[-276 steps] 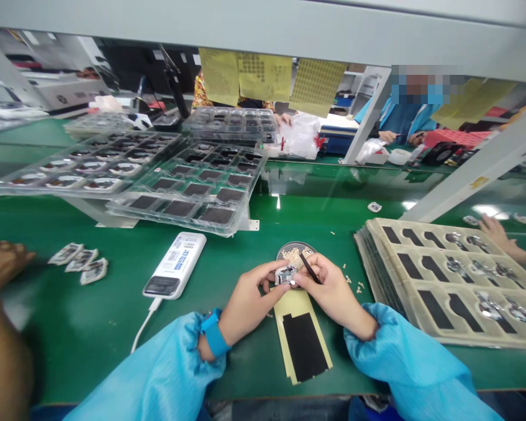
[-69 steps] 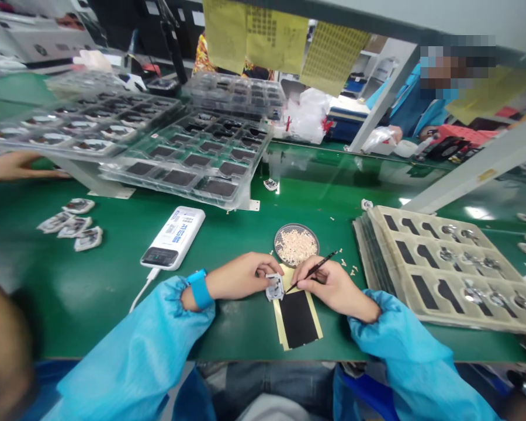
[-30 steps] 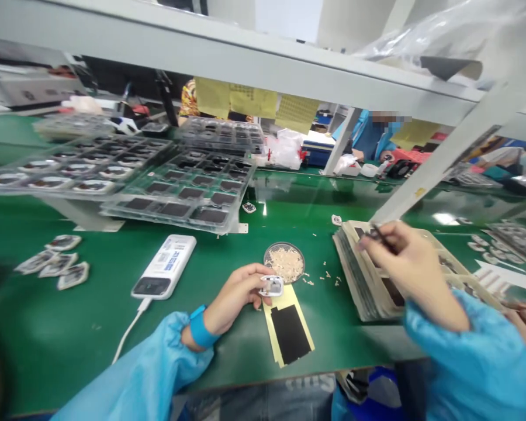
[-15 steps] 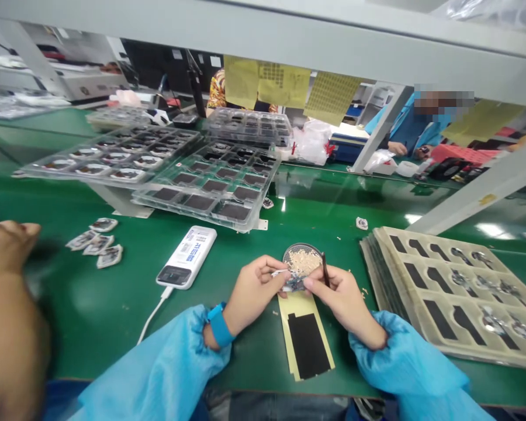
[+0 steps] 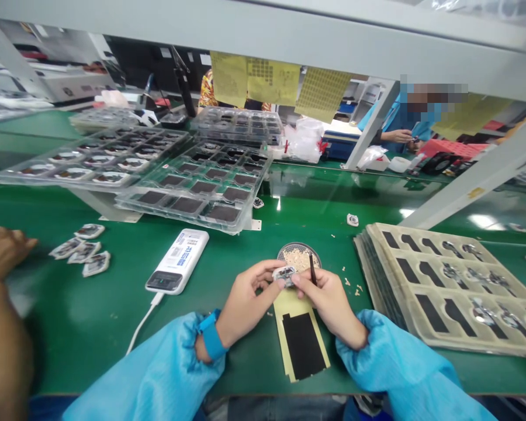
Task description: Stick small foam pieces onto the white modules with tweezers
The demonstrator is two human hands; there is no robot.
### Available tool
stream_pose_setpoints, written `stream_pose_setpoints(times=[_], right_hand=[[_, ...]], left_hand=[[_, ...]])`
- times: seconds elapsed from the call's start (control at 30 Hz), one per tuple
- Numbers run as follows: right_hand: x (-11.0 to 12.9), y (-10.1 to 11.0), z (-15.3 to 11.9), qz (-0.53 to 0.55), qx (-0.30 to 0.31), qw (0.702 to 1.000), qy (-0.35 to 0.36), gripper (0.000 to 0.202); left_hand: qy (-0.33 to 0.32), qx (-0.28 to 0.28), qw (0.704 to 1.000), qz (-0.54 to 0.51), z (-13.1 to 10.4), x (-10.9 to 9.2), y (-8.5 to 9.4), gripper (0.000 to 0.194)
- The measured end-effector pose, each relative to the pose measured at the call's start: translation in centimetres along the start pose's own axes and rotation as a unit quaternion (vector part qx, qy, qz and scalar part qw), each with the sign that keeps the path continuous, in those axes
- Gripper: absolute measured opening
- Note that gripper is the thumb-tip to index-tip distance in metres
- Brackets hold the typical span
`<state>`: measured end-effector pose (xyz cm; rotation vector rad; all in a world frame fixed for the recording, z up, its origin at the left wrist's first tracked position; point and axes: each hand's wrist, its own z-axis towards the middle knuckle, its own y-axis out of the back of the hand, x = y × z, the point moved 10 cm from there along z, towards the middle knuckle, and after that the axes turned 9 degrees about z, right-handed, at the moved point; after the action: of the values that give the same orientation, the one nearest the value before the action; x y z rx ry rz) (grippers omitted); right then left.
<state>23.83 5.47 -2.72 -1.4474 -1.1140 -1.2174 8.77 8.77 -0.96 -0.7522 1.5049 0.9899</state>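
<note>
My left hand point(image 5: 253, 301) pinches the left edge of a small white-rimmed electronic part point(image 5: 284, 273). My right hand point(image 5: 331, 301) has its thumb and fingertips at the part's right edge. Upright in that same hand is a pair of dark tweezers point(image 5: 312, 270), tips hidden. Just behind the part, a round dish point(image 5: 317, 255) holds many small beige pieces. Below the hands lies a yellow backing sheet point(image 5: 282, 339) bearing a black rectangular sticker point(image 5: 305, 345).
Clear trays point(image 5: 127, 204) stand at the back left, near several loose white-rimmed parts point(image 5: 97, 264) and a white power bank point(image 5: 179, 260) with a cable. Stacked beige trays point(image 5: 421, 342) stand right. Another person's arm point(image 5: 2, 304) rests at left; a co-worker's hands point(image 5: 398, 136) are beyond the shelf.
The part has turned in my fingers, so its detailed face now shows more. My head view has shifted slightly, moving the scene left. Both hands keep their grip.
</note>
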Motion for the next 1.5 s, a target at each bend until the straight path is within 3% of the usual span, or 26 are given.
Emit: stream_pose_setpoints(times=[0.2, 0.5, 0.57, 0.67, 0.77, 0.9, 1.03, 1.2, 1.37, 1.5], right_hand=[[-0.2, 0.2, 0.0, 0.038, -0.007, 0.999, -0.014, 0.04], [0.0, 0.4, 0.3, -0.012, -0.009, 1.0, 0.027, 0.037], [0.4, 0.6, 0.1, -0.033, -0.024, 0.998, 0.053, 0.033], [1.2, 0.3, -0.2, -0.019, -0.019, 0.996, 0.083, 0.035], [0.8, -0.7, -0.3, 0.034, 0.017, 0.997, 0.065, 0.035], [0.0, -1.3, -0.1, 0.078, 0.033, 0.996, 0.038, 0.033], [-0.1, -1.3, 0.2, 0.048, 0.043, 0.997, 0.051, 0.03], [-0.2, -0.7, 0.6, -0.003, 0.02, 0.998, 0.061, 0.029], [0.0, -0.6, 1.0, -0.003, -0.001, 0.997, 0.076, 0.029], [0.6, -0.9, 1.3, -0.077, 0.031, 0.992, 0.091, 0.026]], left_hand=[[-0.022, -0.003, 0.997, 0.076, 0.3, 0.4, -0.3, 0.05], [-0.073, -0.048, 0.979, 0.186, 0.0, -0.8, 0.7, 0.041], [-0.053, -0.042, 0.985, 0.156, 0.1, -0.3, 0.7, 0.043], [0.006, 0.003, 1.0, 0.009, 0.4, 1.2, -0.4, 0.049], [0.034, 0.039, 0.992, -0.113, 0.5, 1.6, -1.5, 0.047], [0.026, 0.039, 0.987, -0.153, 0.5, 1.0, -1.8, 0.039], [-0.039, 0.007, 0.996, -0.085, 0.4, 0.0, -1.3, 0.029], [-0.013, 0.01, 0.998, 0.054, 0.3, 1.3, -1.6, 0.04], [-0.045, -0.013, 0.997, 0.062, 0.5, 1.1, -1.6, 0.032], [-0.04, -0.021, 0.998, 0.051, 0.8, 1.3, -1.4, 0.032]])
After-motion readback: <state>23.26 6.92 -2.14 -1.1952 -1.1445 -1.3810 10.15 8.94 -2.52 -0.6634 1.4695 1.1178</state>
